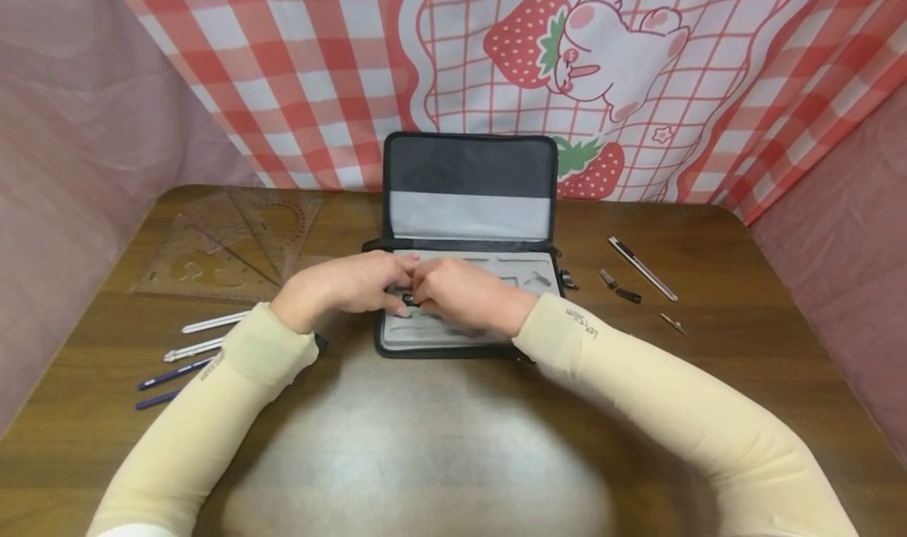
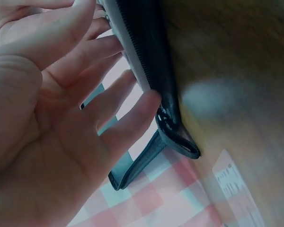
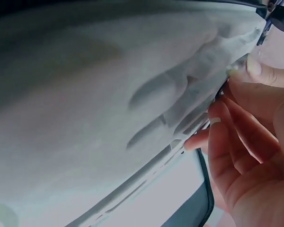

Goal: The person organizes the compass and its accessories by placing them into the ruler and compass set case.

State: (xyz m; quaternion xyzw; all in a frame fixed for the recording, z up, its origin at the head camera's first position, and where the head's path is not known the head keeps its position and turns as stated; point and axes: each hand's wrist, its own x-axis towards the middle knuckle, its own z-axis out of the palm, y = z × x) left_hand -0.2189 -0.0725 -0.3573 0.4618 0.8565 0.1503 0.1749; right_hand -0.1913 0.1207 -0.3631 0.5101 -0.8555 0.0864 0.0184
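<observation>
An unzipped black case [image 1: 381, 346] lies on the table, its lid [image 1: 471, 214] raised at the back. Its grey tray [image 1: 425, 334] has shaped recesses. Over the tray's left part, my right hand [image 1: 468, 289] pinches a small dark piece [image 1: 409, 299] at its fingertips; its exact kind is hidden by the fingers. My left hand [image 1: 347, 285] is at the case's left edge, thumb and forefinger close around the same piece. In the left wrist view its fingers [image 2: 128, 113] are extended along the zipped rim. The right wrist view shows the recesses [image 3: 156, 94] beside my right fingers.
Clear set squares [image 1: 234, 242] lie at the back left. White pencil-like sticks [image 1: 212, 322] and dark blue pencils [image 1: 173, 373] lie by my left sleeve. On the right are a slim pen-like tool [image 1: 643, 269], a small metal piece [image 1: 608, 278], a black piece [image 1: 628, 295] and a thin metal part [image 1: 673, 324].
</observation>
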